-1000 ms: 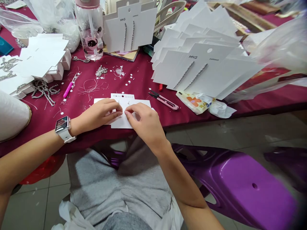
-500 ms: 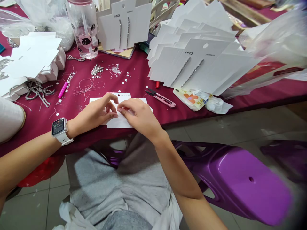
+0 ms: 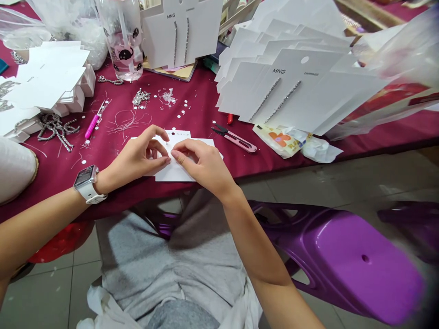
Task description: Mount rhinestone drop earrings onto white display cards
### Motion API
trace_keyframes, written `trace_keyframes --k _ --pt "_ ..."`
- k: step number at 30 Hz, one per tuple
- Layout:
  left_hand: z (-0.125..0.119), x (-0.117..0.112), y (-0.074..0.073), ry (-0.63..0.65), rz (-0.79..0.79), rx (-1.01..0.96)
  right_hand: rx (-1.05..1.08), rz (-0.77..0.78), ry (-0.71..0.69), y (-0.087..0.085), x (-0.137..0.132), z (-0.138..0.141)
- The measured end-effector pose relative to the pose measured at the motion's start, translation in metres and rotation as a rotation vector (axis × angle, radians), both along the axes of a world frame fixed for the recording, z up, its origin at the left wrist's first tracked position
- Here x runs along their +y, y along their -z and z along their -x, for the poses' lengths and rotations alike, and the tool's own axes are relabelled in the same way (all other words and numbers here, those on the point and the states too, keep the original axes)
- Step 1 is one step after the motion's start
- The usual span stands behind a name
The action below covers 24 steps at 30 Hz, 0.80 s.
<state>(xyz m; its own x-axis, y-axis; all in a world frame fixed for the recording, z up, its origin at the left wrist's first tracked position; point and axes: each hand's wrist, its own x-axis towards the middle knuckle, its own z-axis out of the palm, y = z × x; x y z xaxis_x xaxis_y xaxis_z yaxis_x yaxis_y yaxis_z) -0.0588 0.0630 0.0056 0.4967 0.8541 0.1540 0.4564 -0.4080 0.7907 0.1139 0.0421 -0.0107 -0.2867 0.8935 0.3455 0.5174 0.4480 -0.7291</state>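
Note:
My left hand point(image 3: 146, 153) and my right hand point(image 3: 202, 162) meet over a white earring card point(image 3: 176, 173) at the table's front edge. Thumb and fingers of each are pinched, with the tips almost touching; whatever small thing they hold is too tiny to make out. The card's round hole and faint print show beyond the fingers. To the right lie pink thread snips point(image 3: 236, 138), and on the left a magenta-handled seam ripper point(image 3: 94, 122). Thin clear threads point(image 3: 125, 121) and a small heap of silver bits point(image 3: 140, 97) lie behind my hands.
Stacked earring cards point(image 3: 291, 87) with silver chain earrings lean at the right; another card point(image 3: 181, 34) stands behind. A clear bottle point(image 3: 125, 45), a pile of white cards point(image 3: 48, 77) and silver chains point(image 3: 56, 130) fill the left. A purple stool point(image 3: 366, 260) stands right of my legs.
The view has shifted slightly. My hands stay over the card, their fingertips now a little further apart and still pinched.

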Motion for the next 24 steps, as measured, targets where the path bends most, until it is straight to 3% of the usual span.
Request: trace_keyframes --k 5,14,24 --pt "-0.001 -0.001 0.0 0.006 0.03 -0.02 -0.037 -0.032 -0.049 0.002 0.0 -0.002" --pt "0.002 -0.002 -0.002 0.006 0.04 0.01 -0.118 -0.063 0.005 0.004 0.001 0.001" --pt "0.005 0.002 0.003 0.031 0.097 -0.053 -0.172 -0.287 0.297 0.015 -0.022 0.021"
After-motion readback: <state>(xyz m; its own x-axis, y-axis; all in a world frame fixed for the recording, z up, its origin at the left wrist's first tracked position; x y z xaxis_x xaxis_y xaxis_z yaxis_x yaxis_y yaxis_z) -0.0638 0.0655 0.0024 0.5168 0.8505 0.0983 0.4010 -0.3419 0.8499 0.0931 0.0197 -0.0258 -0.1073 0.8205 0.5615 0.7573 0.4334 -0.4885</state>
